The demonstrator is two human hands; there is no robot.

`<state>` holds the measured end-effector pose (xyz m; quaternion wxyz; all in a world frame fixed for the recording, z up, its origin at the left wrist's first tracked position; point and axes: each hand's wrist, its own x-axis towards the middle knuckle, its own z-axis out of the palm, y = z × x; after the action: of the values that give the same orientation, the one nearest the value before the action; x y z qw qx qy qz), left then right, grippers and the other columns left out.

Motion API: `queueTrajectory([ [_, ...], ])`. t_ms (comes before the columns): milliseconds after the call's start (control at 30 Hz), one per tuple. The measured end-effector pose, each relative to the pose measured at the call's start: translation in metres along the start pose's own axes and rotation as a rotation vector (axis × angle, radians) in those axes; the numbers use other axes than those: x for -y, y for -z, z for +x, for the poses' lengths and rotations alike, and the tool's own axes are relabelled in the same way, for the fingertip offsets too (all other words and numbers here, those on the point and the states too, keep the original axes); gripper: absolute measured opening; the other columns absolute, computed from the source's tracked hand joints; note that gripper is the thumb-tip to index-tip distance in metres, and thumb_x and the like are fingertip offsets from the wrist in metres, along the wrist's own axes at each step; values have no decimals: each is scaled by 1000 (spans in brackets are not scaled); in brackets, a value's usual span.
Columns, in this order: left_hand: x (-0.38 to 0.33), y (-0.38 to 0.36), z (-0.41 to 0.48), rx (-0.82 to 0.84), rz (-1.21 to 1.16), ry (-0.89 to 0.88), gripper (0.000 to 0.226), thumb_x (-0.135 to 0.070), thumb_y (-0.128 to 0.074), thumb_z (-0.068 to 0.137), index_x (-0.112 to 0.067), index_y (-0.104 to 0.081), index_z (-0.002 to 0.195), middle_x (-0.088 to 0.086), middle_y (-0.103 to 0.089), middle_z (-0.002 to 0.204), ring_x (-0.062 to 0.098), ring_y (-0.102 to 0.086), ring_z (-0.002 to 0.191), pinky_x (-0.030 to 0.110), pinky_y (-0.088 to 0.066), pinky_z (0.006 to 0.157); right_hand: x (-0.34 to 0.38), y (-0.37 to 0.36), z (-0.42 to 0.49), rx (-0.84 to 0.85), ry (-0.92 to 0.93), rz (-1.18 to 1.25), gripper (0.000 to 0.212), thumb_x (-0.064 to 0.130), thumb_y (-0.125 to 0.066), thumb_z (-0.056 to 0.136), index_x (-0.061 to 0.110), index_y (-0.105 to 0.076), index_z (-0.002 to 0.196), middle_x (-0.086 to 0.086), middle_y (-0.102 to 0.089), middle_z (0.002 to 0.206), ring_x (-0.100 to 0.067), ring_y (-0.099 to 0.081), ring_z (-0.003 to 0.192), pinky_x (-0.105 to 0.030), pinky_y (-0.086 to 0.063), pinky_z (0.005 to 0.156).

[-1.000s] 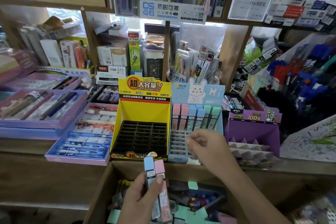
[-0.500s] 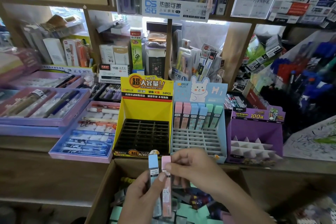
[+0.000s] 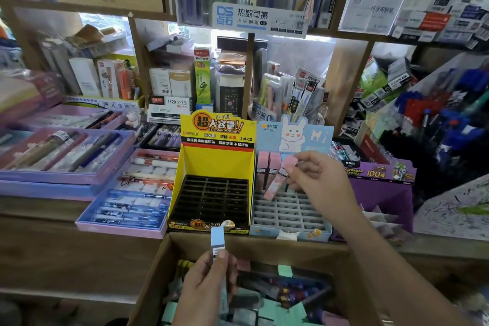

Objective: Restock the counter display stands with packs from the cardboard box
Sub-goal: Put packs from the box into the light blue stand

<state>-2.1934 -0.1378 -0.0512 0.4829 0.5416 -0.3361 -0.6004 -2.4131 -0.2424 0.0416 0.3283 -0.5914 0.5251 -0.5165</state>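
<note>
My right hand [image 3: 315, 180] pinches a pink pack [image 3: 279, 178] tilted over the back rows of the light-blue bunny display stand [image 3: 291, 214], beside two pink packs [image 3: 268, 169] standing upright in its back row. My left hand [image 3: 209, 288] grips a blue pack [image 3: 217, 242] upright above the open cardboard box [image 3: 158, 267], which holds several pastel packs. The yellow display stand [image 3: 211, 193] to the left of the blue one has an empty black grid.
A purple display stand [image 3: 381, 188] stands right of the blue one. Pink and blue pen trays [image 3: 124, 201] lie on the wooden counter at left. Crowded shelves rise behind, and a rack of blue and red pens [image 3: 449, 124] fills the right.
My right hand took the pink pack from my left hand and carried it up to the blue stand. My left hand now holds only the blue pack.
</note>
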Motion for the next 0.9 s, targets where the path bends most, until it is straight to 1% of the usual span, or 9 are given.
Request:
queueTrajectory([
  [67, 0, 0, 0, -6, -23, 20, 33, -25, -58, 99, -12, -75, 75, 13, -64, 62, 22, -62, 54, 33, -48, 55, -5, 0, 9, 10, 39, -72, 16, 14, -73, 96, 29, -68, 98, 1, -77, 79, -15, -76, 73, -26, -63, 70],
  [167, -1, 0, 0, 1, -40, 36, 29, -24, -59, 98, -8, -75, 79, 14, -65, 64, 24, -63, 54, 33, -49, 54, -11, -2, 17, 39, 49, -148, 19, 15, -71, 97, 34, -69, 95, 6, -77, 82, -12, -75, 76, -30, -65, 75],
  [267, -2, 1, 0, 5, -34, 39, 29, -22, -58, 99, -5, -73, 82, 14, -63, 64, 25, -61, 54, 33, -46, 54, -17, -5, 20, 63, 47, -204, 15, 16, -71, 98, 31, -71, 95, 4, -76, 82, -11, -75, 77, -34, -65, 77],
  [367, -4, 0, -2, 5, -24, 38, 28, -21, -56, 100, 1, -70, 88, 14, -62, 63, 25, -60, 54, 34, -45, 56, -19, -5, 21, 91, 33, -255, 8, 17, -71, 98, 23, -75, 98, 1, -76, 82, -12, -75, 79, -36, -65, 81],
  [500, -8, -2, -4, -2, 11, 27, 28, -19, -55, 101, 1, -70, 90, 11, -62, 60, 20, -60, 51, 29, -47, 49, -18, -7, 23, 94, 62, -358, 7, 16, -72, 96, 19, -76, 100, 4, -73, 82, -14, -70, 77, -32, -60, 77],
  [633, -11, -5, -9, -7, -14, 37, 27, -18, -56, 100, 2, -71, 89, 12, -62, 59, 19, -59, 48, 27, -46, 48, -19, -19, 26, 107, 16, -257, 11, 8, -70, 97, 18, -75, 98, -6, -74, 80, -22, -75, 77, -26, -63, 73],
  [700, -12, -6, -10, -1, -25, 40, 27, -17, -56, 101, 2, -70, 89, 12, -61, 58, 19, -58, 47, 27, -45, 47, -20, -26, 27, 114, 10, -246, 17, 7, -70, 97, 23, -74, 96, -4, -74, 80, -22, -76, 78, -29, -64, 74],
  [800, -14, -5, -10, 14, -54, 53, 27, -15, -56, 101, 2, -72, 87, 14, -60, 59, 22, -58, 48, 29, -43, 51, -21, -33, 28, 119, 35, -298, 25, 8, -70, 96, 33, -71, 94, 5, -74, 79, -12, -75, 73, -37, -65, 79],
  [900, -13, -1, -9, 44, -76, 65, 31, -12, -53, 101, 1, -73, 82, 18, -60, 62, 27, -57, 52, 32, -43, 57, -20, -35, 29, 105, 53, -336, 27, 10, -72, 95, 36, -71, 89, 6, -73, 77, -8, -74, 70, -38, -65, 78],
])
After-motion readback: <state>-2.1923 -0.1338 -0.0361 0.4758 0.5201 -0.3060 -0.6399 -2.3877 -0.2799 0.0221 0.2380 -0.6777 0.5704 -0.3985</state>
